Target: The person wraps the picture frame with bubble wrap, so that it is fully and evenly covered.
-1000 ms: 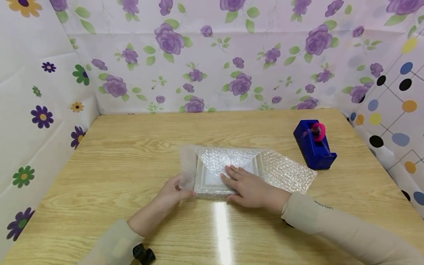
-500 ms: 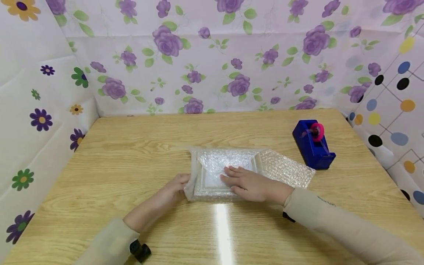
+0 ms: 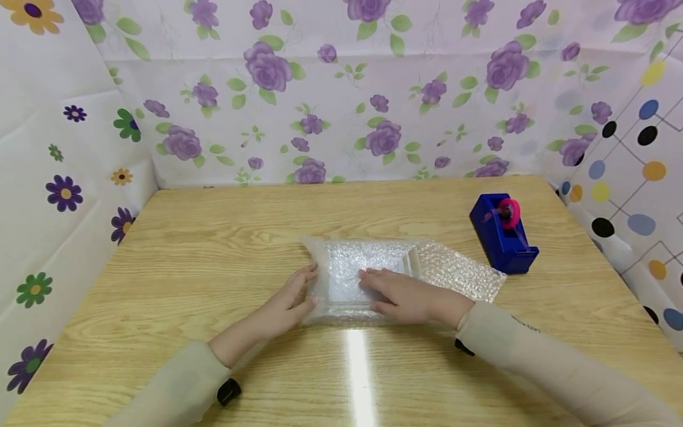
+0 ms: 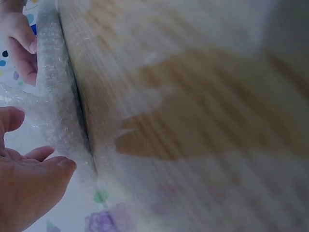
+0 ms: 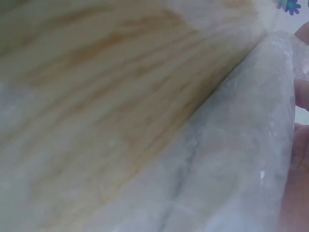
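Frame (image 3: 415, 261) lies flat near the middle of the tabletop (image 3: 229, 222), partly covered by wrap (image 3: 463, 274) whose loose flap runs out to the right. Right hand (image 3: 404, 293) rests on top, fingers extended, clamped on nothing; left hand (image 3: 285, 305) touches the folded left end of the wrap, thumb and fingers apart. Handling, judged: frame stiff, probably light, face perhaps glass and so fragile; wrap soft, springy, apt to slip and unfold if released. Best hold: frame by its short sides, pressing lightly at centre; flap by its free edge.
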A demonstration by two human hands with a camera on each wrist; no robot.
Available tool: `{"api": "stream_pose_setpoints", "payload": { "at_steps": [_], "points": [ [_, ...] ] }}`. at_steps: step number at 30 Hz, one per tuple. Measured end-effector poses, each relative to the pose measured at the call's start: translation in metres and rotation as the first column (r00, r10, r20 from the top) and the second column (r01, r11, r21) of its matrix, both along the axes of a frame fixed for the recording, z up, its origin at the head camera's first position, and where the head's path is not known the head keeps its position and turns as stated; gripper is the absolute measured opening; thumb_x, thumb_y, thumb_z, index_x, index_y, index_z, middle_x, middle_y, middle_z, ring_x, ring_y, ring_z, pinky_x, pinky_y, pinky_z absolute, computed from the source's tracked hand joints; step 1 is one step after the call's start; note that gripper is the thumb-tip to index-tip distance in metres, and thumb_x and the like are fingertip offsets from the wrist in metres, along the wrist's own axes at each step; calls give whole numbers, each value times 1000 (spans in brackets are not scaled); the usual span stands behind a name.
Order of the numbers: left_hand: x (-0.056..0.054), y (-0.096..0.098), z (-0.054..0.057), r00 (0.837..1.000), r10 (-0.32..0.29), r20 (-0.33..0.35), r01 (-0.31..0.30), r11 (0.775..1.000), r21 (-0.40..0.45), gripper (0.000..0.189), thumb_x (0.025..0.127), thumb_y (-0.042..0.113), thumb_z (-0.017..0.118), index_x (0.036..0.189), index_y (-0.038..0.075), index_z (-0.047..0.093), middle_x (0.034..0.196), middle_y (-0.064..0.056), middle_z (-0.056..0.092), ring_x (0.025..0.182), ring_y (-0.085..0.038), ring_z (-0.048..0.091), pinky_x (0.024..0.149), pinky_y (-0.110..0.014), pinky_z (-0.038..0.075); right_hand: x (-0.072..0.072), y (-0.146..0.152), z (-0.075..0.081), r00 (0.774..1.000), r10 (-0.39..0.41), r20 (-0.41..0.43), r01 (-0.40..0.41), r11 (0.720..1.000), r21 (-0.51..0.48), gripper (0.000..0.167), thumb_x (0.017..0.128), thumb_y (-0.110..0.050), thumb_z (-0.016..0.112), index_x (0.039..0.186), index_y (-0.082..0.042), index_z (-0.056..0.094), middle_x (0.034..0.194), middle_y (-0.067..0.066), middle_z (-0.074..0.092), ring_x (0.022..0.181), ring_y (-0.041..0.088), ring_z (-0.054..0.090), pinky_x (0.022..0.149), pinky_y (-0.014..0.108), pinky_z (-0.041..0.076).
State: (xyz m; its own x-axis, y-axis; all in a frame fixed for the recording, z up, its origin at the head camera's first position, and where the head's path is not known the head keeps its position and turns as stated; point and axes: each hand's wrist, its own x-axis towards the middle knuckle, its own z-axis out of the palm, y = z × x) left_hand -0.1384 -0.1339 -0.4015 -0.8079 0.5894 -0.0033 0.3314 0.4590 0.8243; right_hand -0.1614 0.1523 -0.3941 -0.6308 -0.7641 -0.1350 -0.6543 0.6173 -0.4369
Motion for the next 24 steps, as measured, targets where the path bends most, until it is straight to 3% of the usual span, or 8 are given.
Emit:
{"api": "stream_pose_setpoints", "payload": {
  "at_steps": [9, 14, 18, 24],
  "points": [
    [-2, 1, -1, 1000, -7, -11, 7, 999, -52, 65, 100, 18, 47, 150, -3, 10, 158, -20, 6, 144, -39, 10, 115, -55, 15, 1, 3, 3, 975, 3, -222, 4, 1000, 30, 44, 95, -40, 53, 134, -20, 56, 144, 23, 39, 135, 39, 34, 109, 56, 30],
    [-5, 1, -2, 996, -78, -46, 72, 991, -111, 66, 102, 20, 41, 150, -4, 4, 158, -22, -1, 145, -39, 1, 116, -54, 7, -1, 6, 2, 980, 5, -200, -1, 1000, 17, 46, 96, -42, 52, 136, -21, 54, 146, 21, 39, 135, 38, 36, 110, 55, 30],
    [-8, 4, -2, 991, -115, -74, 99, 976, -192, 62, 103, 24, 39, 150, -4, 8, 158, -19, -2, 146, -36, -4, 117, -53, 5, -4, 8, 1, 986, 8, -166, -10, 1000, -10, 46, 94, -43, 53, 134, -19, 56, 147, 20, 40, 136, 39, 35, 110, 56, 29],
    [-14, 7, -3, 985, -150, -89, 122, 957, -262, 63, 103, 30, 39, 150, -1, 12, 158, -16, -2, 146, -34, -6, 117, -53, 4, -11, 12, 0, 997, -60, -48, 54, 993, -104, 63, 88, -38, 66, 135, -2, 46, 136, 17, 51, 129, 33, 45, 109, 47, 35]
  ]
}}
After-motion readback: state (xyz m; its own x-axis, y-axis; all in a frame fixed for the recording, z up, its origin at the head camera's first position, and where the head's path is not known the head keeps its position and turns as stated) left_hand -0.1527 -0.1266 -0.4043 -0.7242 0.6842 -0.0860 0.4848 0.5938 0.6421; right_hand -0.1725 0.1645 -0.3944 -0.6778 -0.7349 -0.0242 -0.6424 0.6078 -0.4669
